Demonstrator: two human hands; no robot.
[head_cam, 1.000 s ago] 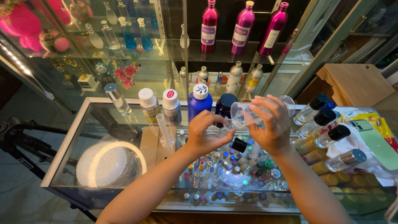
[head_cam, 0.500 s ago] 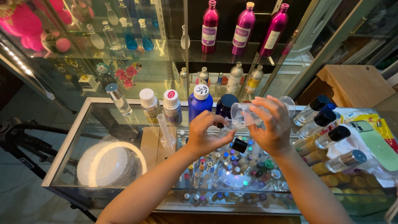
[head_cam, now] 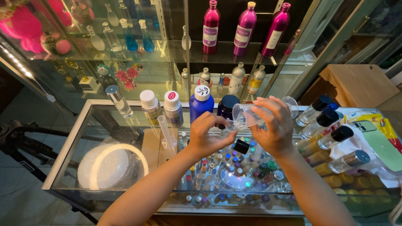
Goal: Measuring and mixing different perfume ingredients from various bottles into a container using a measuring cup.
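Note:
My right hand [head_cam: 274, 125] grips a small clear plastic cup [head_cam: 244, 115] tilted on its side, with its mouth toward my left hand. My left hand [head_cam: 208, 134] pinches a tiny clear vial [head_cam: 228, 130] just under the cup's lip. Both hands hover over the glass counter [head_cam: 71, 142]. A small black cap [head_cam: 241, 146] lies on the glass below them. Whether liquid is flowing cannot be seen.
Behind the hands stand a blue bottle with a white cap [head_cam: 201, 106], a dark jar [head_cam: 228, 106] and two white-capped bottles [head_cam: 161, 109]. A clear funnel [head_cam: 167, 136] stands at the left and black-capped spray bottles [head_cam: 328, 123] lie at the right. Magenta bottles [head_cam: 244, 29] line the shelf.

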